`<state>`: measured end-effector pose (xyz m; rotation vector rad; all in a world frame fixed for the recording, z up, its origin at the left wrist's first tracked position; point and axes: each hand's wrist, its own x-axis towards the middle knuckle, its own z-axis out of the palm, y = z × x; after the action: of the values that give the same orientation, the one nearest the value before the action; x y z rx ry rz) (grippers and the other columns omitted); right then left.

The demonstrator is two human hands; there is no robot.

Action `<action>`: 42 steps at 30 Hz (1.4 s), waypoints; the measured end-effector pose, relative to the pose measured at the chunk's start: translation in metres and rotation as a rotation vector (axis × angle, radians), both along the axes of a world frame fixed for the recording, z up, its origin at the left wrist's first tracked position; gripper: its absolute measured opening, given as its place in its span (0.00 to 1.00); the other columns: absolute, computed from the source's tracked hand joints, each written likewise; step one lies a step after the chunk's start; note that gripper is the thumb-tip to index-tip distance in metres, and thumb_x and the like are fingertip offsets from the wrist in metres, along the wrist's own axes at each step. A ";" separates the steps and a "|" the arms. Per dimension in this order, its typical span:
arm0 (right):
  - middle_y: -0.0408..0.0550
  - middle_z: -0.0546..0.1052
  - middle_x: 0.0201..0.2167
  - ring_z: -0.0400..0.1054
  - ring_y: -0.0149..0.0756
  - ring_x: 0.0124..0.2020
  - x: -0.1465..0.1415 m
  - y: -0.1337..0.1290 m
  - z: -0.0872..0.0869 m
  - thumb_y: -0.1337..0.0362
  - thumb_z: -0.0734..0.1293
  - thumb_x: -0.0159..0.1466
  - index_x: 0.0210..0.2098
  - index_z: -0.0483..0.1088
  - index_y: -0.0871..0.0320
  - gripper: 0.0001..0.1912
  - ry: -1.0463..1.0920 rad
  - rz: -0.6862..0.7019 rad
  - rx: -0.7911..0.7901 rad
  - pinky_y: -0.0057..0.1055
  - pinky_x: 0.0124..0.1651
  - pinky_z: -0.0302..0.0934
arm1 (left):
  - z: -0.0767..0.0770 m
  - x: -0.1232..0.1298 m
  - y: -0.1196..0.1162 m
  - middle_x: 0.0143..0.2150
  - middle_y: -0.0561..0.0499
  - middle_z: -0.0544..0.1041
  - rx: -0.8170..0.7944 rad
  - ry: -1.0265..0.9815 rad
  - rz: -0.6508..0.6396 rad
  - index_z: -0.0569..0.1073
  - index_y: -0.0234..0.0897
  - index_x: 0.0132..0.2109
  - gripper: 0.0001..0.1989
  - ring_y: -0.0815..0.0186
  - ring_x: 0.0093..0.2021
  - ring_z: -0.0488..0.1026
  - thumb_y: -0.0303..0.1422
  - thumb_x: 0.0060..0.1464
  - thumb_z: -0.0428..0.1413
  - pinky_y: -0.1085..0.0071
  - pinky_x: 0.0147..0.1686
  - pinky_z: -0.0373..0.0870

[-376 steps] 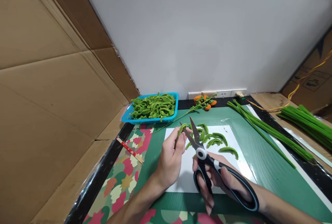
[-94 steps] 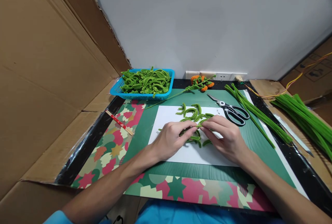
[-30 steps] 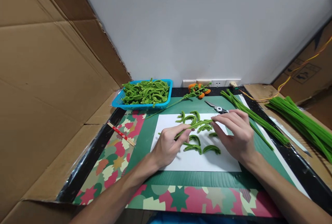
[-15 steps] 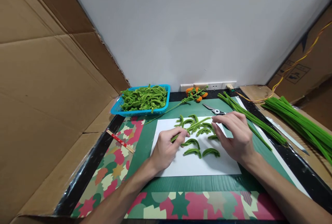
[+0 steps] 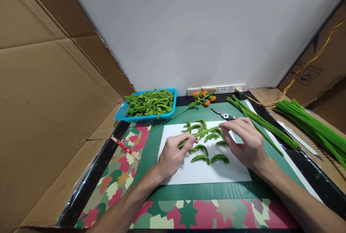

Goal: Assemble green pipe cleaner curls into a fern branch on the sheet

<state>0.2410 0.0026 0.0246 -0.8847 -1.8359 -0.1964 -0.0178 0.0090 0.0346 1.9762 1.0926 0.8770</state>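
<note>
My left hand (image 5: 175, 153) is closed round one end of a bundle of green fuzzy stems (image 5: 207, 131), which slants up to the right. At its far end, the thumb and fingertips of my right hand (image 5: 244, 141) pinch the tip. Beneath the hands lies a white sheet of paper (image 5: 178, 173). Several curved green fuzzy pieces (image 5: 200, 158) are spread over it, some partly hidden behind the stems and my fingers.
A blue basket (image 5: 135, 118) heaped with green pieces stands back left. An orange-flowered stem (image 5: 207, 98), pliers (image 5: 225, 115), long green stems (image 5: 267, 128), a larger bundle (image 5: 310, 126), a blade-like tool (image 5: 300, 141) and red-wrapped sticks (image 5: 125, 148) lie around the paper.
The fingertips of my right hand have closed on the far tip of the stems, where they were apart before. My left hand has kept its hold and place.
</note>
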 end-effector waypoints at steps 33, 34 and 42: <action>0.48 0.78 0.34 0.70 0.37 0.33 0.005 0.003 -0.008 0.78 0.62 0.73 0.46 0.69 0.57 0.11 -0.039 0.101 -0.120 0.35 0.39 0.64 | 0.000 -0.005 0.025 0.22 0.59 0.61 -0.284 -0.472 0.230 0.80 0.34 0.38 0.20 0.76 0.19 0.51 0.48 0.53 0.71 0.77 0.19 0.43; 0.48 0.78 0.34 0.70 0.37 0.32 0.006 0.003 -0.008 0.78 0.62 0.73 0.46 0.69 0.57 0.11 -0.045 0.103 -0.117 0.35 0.39 0.63 | 0.000 -0.005 0.025 0.21 0.59 0.60 -0.281 -0.485 0.232 0.80 0.34 0.38 0.20 0.76 0.19 0.50 0.48 0.53 0.71 0.76 0.19 0.43; 0.47 0.77 0.33 0.69 0.37 0.31 0.002 0.001 -0.007 0.78 0.61 0.73 0.46 0.69 0.56 0.12 -0.052 0.166 -0.146 0.35 0.38 0.62 | 0.003 -0.005 0.025 0.23 0.59 0.60 -0.309 -0.615 0.236 0.82 0.35 0.42 0.17 0.77 0.20 0.47 0.44 0.54 0.72 0.76 0.19 0.40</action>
<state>0.2434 0.0034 0.0175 -0.8281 -1.9810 0.0195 -0.0226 0.0341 0.0373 1.2160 1.0211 1.2472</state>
